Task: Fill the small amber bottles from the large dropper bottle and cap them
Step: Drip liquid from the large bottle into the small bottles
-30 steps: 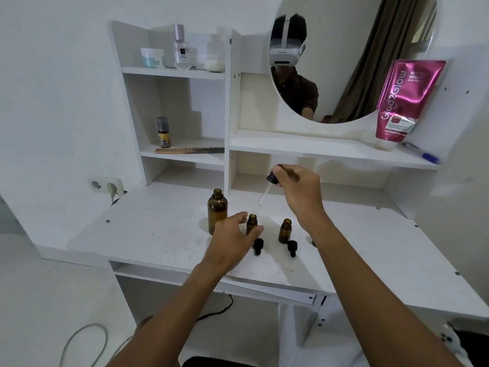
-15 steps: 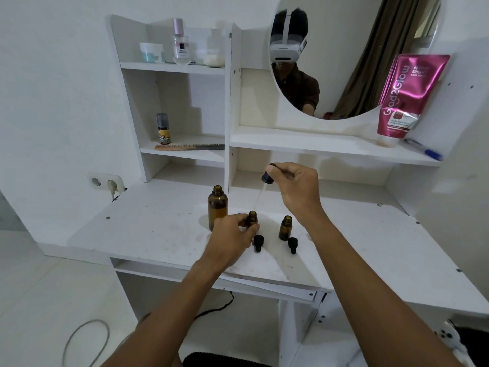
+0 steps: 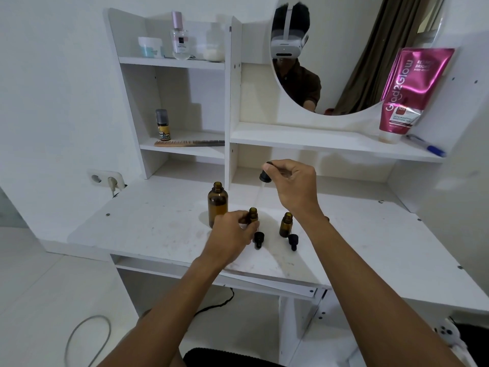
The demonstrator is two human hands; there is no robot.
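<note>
The large amber bottle point(image 3: 217, 203) stands uncapped on the white desk point(image 3: 158, 223). My left hand point(image 3: 232, 233) grips a small amber bottle point(image 3: 253, 213) just right of it. A second small amber bottle point(image 3: 286, 225) stands open further right. Two black dropper caps point(image 3: 259, 239) point(image 3: 293, 241) lie in front of the small bottles. My right hand point(image 3: 293, 188) pinches the black bulb of the dropper point(image 3: 265, 176) above the held bottle, with its glass tube pointing down toward that bottle's mouth.
Shelves behind the desk hold a comb point(image 3: 189, 143), a small dark bottle point(image 3: 162, 125), jars and a perfume bottle point(image 3: 180, 38). A pink tube point(image 3: 408, 91) and a pen point(image 3: 426, 145) rest on the right shelf under a mirror point(image 3: 352, 54). A wall socket point(image 3: 105, 178) sits left.
My right hand brought the dropper left and down, closer over the small bottle. My left hand closed more firmly around that bottle.
</note>
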